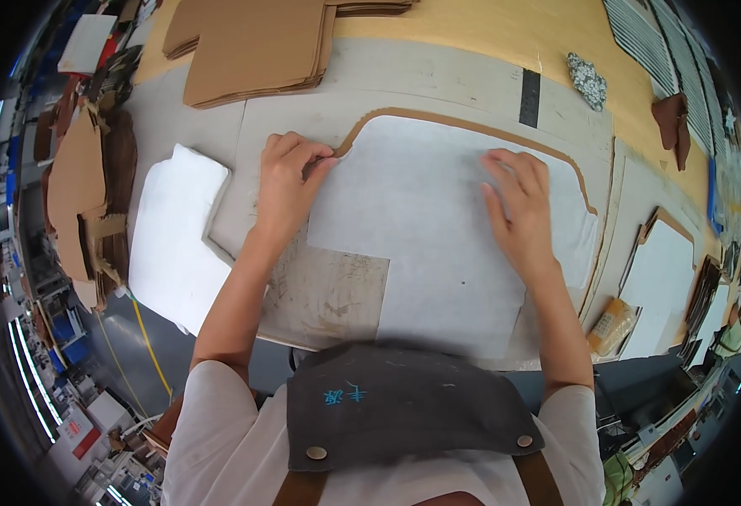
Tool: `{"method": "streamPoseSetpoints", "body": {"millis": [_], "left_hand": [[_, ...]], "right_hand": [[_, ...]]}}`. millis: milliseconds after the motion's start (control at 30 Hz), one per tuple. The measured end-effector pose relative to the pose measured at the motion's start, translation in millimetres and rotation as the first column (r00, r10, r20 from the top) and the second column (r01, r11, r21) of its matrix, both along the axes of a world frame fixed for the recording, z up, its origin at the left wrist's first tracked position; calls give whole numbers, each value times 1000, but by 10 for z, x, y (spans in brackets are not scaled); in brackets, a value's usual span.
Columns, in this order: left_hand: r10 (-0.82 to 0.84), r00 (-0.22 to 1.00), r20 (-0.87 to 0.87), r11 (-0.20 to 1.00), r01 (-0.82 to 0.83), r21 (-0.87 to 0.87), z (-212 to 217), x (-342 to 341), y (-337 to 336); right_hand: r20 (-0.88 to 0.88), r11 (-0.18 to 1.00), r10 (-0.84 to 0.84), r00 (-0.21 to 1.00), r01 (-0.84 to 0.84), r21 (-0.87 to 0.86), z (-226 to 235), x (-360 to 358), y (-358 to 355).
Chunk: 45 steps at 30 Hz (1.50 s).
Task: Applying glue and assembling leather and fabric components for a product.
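Note:
In front of me lies a large white sheet (446,202) with a notched lower left corner. A brown strip (472,129) runs along its curved far edge, seemingly the border of a brown panel beneath. My left hand (290,181) is closed in a pinch at the upper left corner, thumb and forefinger on the brown edge. Over the right part of the sheet is my right hand (522,207), its fingers bent and the thumb apart, with nothing seen in it. Whether its fingertips touch the sheet I cannot tell.
A white folded stack (177,236) lies left of my left arm. Brown flat pieces (257,51) are stacked at the far left. Cut brown pieces (80,194) hang beyond the left edge. On the right are a speckled stone-like block (587,82), a wrapped yellow packet (612,326) and white-faced panels (661,270).

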State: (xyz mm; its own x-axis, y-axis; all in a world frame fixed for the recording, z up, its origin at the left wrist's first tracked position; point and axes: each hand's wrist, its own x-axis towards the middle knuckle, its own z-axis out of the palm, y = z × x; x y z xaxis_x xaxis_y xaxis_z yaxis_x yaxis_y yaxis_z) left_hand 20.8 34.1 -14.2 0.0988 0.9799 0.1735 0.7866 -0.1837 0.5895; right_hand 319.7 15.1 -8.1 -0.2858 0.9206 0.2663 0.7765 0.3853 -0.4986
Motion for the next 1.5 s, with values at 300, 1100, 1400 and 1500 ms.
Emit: {"method": "streamPoseSetpoints", "body": {"millis": [300,1100,1400,1500], "left_hand": [[-92,996,8,996,91,24,-75,13,78],[-170,984,46,974,161,157,-180,172,329],[-167,986,-26,978,169,123,-173,180,334],[-161,986,-37,975,165,150,-200,173,338]], "right_hand": [[-130,953,286,949,-268,142,-206,-990,656],[128,932,355,926,-341,-119,-37,-1009,1119],[197,900,434,879,-434,-45,-35,-1004,1125],[175,894,434,884,-447,40,7,-952,1007]]}}
